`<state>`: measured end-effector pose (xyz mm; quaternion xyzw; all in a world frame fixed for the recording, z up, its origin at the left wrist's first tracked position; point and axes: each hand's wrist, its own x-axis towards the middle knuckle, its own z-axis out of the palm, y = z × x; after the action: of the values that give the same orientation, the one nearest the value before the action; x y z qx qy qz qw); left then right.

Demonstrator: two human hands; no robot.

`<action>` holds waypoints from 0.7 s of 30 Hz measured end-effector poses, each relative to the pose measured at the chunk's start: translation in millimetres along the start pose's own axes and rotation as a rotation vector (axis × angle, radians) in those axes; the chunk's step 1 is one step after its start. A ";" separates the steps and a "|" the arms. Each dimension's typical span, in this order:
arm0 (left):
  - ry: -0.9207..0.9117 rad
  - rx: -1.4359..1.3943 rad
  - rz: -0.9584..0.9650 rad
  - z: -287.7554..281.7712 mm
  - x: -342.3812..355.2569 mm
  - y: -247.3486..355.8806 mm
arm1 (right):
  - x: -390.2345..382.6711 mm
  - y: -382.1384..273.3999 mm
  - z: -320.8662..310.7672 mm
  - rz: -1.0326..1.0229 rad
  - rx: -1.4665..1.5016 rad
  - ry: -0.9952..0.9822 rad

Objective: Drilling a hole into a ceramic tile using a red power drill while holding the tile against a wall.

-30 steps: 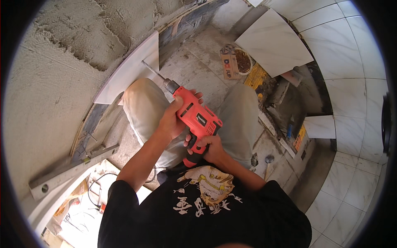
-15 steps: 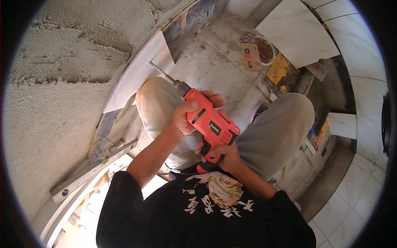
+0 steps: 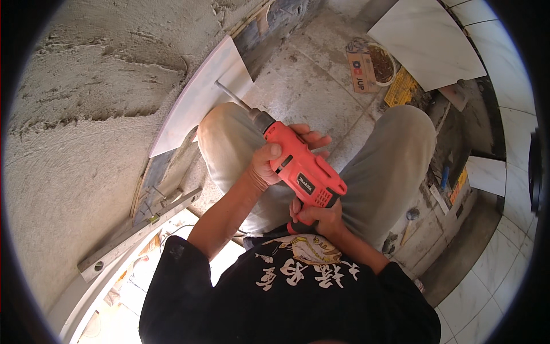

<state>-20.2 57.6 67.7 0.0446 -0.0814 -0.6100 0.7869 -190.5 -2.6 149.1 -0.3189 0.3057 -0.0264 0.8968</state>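
At the far left we see the rough plaster wall (image 3: pixel 97 86), and below it a metal spirit level (image 3: pixel 140 233), lying aslant and well apart from both hands. To the right of the plaster, a white tile (image 3: pixel 200 94) stands along the lower wall. Over its face, near its right edge, we find the tip of the drill bit (image 3: pixel 232 93); whether the tip touches the tile or stops just before it, we cannot tell.

From this tip, the long axis of the red drill (image 3: pixel 303 172) goes down and to the right, through the dark chuck (image 3: pixel 262 121), across the space between the left knee (image 3: pixel 226 129) and the right knee (image 3: pixel 401 143). So the drill is between the two hands, its bit turned toward the tile and its handle (image 3: pixel 302 225) toward the black shirt (image 3: pixel 286 304).

The left hand (image 3: pixel 265 165) is the nearer one to the bit and the tile. It supports the front of the body just behind the chuck: the thumb lies on the near side, and the fingers (image 3: pixel 312 138) are half bent and a little spread on the far side. The right hand (image 3: pixel 327 218) is farther back, closed around the handle; where its index finger rests on the trigger side, we cannot say. At the right, beyond the knees, we notice a cardboard piece (image 3: pixel 360 71) and a larger tile (image 3: pixel 427 46).
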 end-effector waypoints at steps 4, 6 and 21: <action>-0.016 -0.073 0.005 1.6 0.1 -2.6 | 0.0 3.5 -4.6 -0.005 -0.049 -0.022; -0.019 -0.122 0.009 0.8 -0.4 -3.8 | -0.1 3.7 -4.4 -0.001 -0.057 -0.017; 0.092 0.101 -0.009 6.0 -4.3 1.3 | 1.1 0.2 -5.7 0.080 -0.122 0.027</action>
<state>-21.1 62.3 73.5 0.1127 -0.0757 -0.6058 0.7840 -192.9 -5.9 145.0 -0.3601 0.3314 0.0240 0.8717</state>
